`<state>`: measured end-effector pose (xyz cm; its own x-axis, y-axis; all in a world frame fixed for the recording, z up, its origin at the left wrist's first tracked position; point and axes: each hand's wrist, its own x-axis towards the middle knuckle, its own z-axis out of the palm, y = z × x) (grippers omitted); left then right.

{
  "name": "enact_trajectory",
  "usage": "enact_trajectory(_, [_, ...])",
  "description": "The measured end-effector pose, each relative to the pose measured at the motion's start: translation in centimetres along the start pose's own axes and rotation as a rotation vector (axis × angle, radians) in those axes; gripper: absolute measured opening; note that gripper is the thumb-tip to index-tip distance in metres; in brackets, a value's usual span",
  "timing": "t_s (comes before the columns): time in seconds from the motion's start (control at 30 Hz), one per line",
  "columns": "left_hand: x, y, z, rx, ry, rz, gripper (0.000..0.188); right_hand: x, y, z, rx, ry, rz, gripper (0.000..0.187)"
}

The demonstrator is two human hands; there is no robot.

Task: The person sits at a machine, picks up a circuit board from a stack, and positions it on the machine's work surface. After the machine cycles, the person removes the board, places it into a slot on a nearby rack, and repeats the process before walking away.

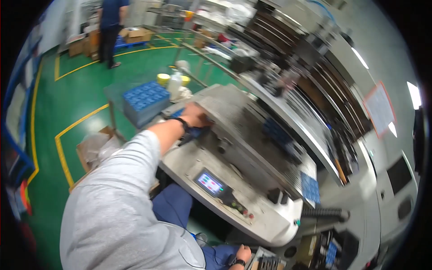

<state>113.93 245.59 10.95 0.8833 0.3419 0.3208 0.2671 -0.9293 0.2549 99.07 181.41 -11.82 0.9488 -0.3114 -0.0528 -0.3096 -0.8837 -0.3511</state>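
Note:
My left hand point(194, 115), at the end of an outstretched grey sleeve with a black wristband, reaches to the left end of a pale machine bed point(234, 105). Its fingers are smeared and partly hidden at the bed's edge. Just below and beside it lies a blue and dark item point(193, 132), too blurred to name. Down by my thigh, my right hand point(244, 253) is curled closed, also with a dark band at the wrist. What it holds, if anything, is hidden. A tray with black parts point(268, 263) sits right beside it.
A stack of blue trays point(146, 101) stands left of the machine, near a white bottle point(174, 83). A control panel point(210, 183) sits on the front ledge. The raised metal frame point(288, 112) slants over the bed. A person point(110, 31) stands far left, beside cardboard boxes point(135, 34).

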Motion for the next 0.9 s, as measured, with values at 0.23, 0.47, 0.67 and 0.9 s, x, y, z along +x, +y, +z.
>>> enact_trajectory(0.23, [-1.1,2.4,-2.1,-0.109,0.015,0.018,0.081,3.8,6.7,4.6,-0.092,-0.173,-0.085,0.054])
enact_trajectory(0.47, [-1.0,1.6,-1.6,-0.176,0.075,-0.020,0.081,4.5,4.3,4.2,-0.161,-0.195,-0.125,0.053])
enact_trajectory(0.67, [-0.6,1.4,-1.1,-0.176,0.070,-0.048,0.084,4.3,2.6,4.2,-0.222,-0.162,-0.232,0.051])
enact_trajectory(0.9, [-0.6,1.1,-1.2,-0.204,0.046,-0.045,0.084,5.0,4.2,4.9,-0.260,-0.161,-0.255,0.049])
